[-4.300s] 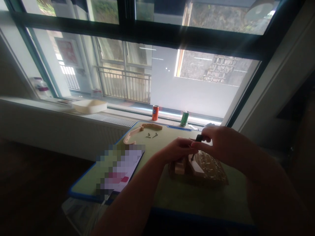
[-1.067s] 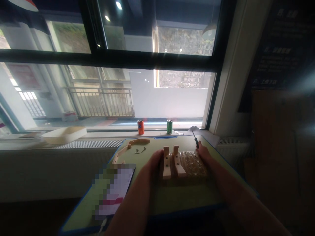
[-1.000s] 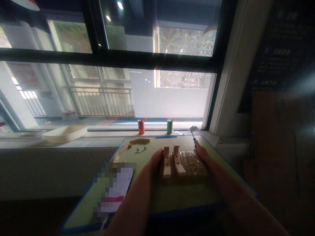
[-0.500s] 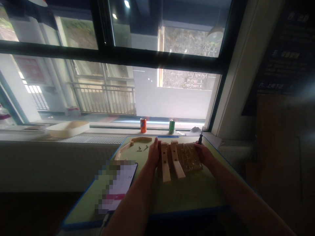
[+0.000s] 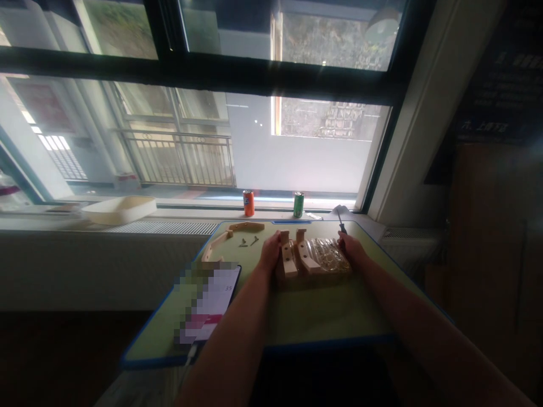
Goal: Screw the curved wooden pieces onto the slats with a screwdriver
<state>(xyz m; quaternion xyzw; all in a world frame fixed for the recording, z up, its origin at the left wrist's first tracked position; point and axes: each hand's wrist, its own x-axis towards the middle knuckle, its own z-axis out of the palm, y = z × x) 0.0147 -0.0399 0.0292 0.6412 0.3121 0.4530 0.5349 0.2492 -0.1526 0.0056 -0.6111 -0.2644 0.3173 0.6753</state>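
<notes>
A woven wooden seat panel [image 5: 324, 261] with two pale wooden legs [image 5: 296, 257] fixed on it lies on the green table [image 5: 322, 316]. My left hand [image 5: 270, 251] presses flat against the panel's left side, beside the legs. My right hand [image 5: 350, 247] rests on the panel's right edge with its fingers closed round a small black-handled screwdriver [image 5: 340, 225], which points up and away.
Curved wooden pieces [image 5: 231, 237] and loose screws [image 5: 248, 242] lie at the table's far left. A phone [image 5: 210, 302] rests near the left front edge. An orange can [image 5: 248, 203], a green can [image 5: 298, 204] and a shallow cream tray [image 5: 119, 209] stand on the windowsill.
I stopped driving the screwdriver into the legs and gripped the panel from both sides. In the last second the panel has turned and shifted slightly on the table between my hands.
</notes>
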